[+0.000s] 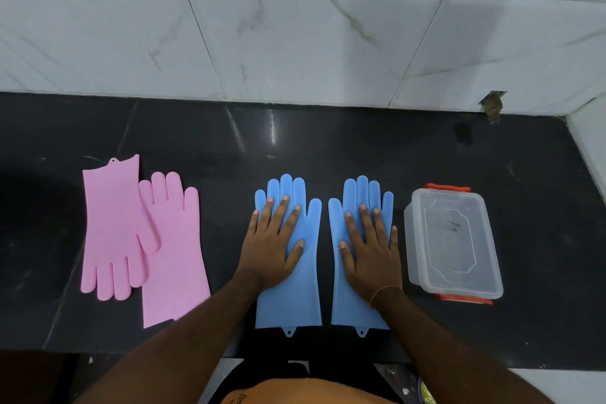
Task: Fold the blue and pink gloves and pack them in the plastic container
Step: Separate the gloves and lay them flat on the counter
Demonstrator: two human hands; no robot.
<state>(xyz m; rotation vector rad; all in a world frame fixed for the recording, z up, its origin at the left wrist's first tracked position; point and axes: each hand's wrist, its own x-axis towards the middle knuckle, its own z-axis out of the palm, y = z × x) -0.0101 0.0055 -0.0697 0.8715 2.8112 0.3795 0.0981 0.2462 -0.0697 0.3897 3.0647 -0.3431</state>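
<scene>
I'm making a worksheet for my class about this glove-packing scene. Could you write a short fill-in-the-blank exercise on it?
1. Each hand, left hand and right hand, lies flat on a ____ glove.
2. The two pink gloves lie on the counter, partly ____ each other.
3. The plastic container has its lid ____.
4. The container's clips are ____ in colour.

Missing words: blue; overlapping; on; orange

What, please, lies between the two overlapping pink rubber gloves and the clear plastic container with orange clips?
In the head view, two flat blue rubber gloves, with the left hand and right hand pressing one each.
</scene>
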